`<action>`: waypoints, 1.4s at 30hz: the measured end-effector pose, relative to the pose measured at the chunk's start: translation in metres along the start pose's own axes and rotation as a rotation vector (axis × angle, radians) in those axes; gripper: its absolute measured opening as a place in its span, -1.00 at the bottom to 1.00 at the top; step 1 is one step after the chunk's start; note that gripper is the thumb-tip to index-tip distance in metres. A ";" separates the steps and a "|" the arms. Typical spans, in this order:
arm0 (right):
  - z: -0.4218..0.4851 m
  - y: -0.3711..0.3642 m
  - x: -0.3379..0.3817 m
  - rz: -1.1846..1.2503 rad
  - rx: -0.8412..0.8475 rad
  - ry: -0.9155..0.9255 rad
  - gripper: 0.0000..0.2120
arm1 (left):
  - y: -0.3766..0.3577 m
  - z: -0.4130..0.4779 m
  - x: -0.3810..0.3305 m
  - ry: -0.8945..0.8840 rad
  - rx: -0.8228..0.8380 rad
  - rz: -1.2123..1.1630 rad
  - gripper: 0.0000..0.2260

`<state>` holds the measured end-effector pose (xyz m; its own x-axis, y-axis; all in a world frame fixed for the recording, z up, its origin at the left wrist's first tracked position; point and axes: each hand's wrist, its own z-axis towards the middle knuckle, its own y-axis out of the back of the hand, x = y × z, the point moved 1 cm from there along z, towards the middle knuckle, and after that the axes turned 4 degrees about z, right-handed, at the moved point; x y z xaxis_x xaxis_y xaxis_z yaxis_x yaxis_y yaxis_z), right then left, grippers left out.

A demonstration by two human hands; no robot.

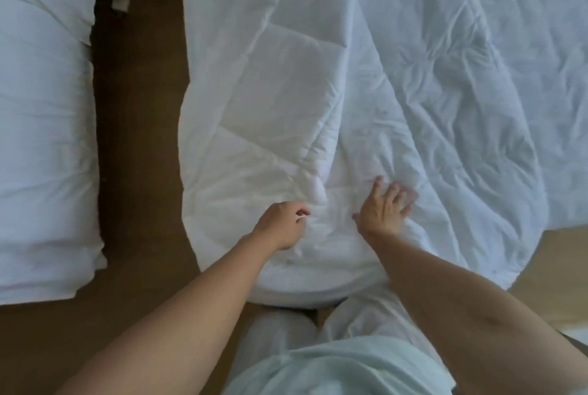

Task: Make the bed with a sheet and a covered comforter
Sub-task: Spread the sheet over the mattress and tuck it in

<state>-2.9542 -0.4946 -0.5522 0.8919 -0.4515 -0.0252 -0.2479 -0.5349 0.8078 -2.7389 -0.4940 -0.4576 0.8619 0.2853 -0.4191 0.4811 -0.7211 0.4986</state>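
A white quilted comforter (280, 92) lies spread through the centre of the frame, its near edge hanging at the lower middle. To its right, a thin wrinkled white cloth (461, 76) spreads toward the upper right and meets the comforter along a raised fold. At lower centre the left hand (281, 226) has its grip closed, fingers curled and pinching a fold of the comforter. Just beside it, the right hand (385, 210) has an open grip, fingers spread flat on the wrinkled cloth. More white bedding (44, 140) fills the left edge, across a strip of brown floor (140, 108).
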 end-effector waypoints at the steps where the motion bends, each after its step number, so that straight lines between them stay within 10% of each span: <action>1: 0.005 -0.001 -0.027 -0.034 0.002 -0.027 -0.31 | -0.010 0.009 -0.021 -0.017 0.021 -0.022 -0.71; 6: 0.027 0.031 -0.117 0.248 0.076 0.169 -0.82 | -0.058 0.037 -0.111 0.017 0.081 -0.133 -0.80; 10: 0.022 0.099 -0.163 0.515 -0.004 0.298 -0.96 | -0.092 0.045 -0.206 0.225 0.210 -0.544 -0.49; 21: 0.082 0.280 -0.339 0.614 -0.051 0.131 -0.60 | -0.105 0.110 -0.505 0.003 -0.187 -1.155 -0.78; 25: 0.110 0.288 -0.405 0.822 0.212 -0.007 -0.88 | -0.094 0.127 -0.575 -0.008 -0.155 -1.139 -0.82; 32: 0.194 0.354 -0.518 0.762 -0.295 -0.003 -0.88 | -0.115 0.196 -0.687 -0.028 -0.092 -0.943 -0.66; 42: 0.363 0.383 -0.648 0.532 -0.220 -0.099 -0.73 | -0.171 0.328 -0.834 0.080 0.001 -0.694 -0.37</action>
<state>-3.7644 -0.6667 -0.4402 0.6242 -0.6879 0.3705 -0.5581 -0.0606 0.8276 -3.5926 -0.8155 -0.4419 0.3645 0.7259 -0.5833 0.9247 -0.3560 0.1348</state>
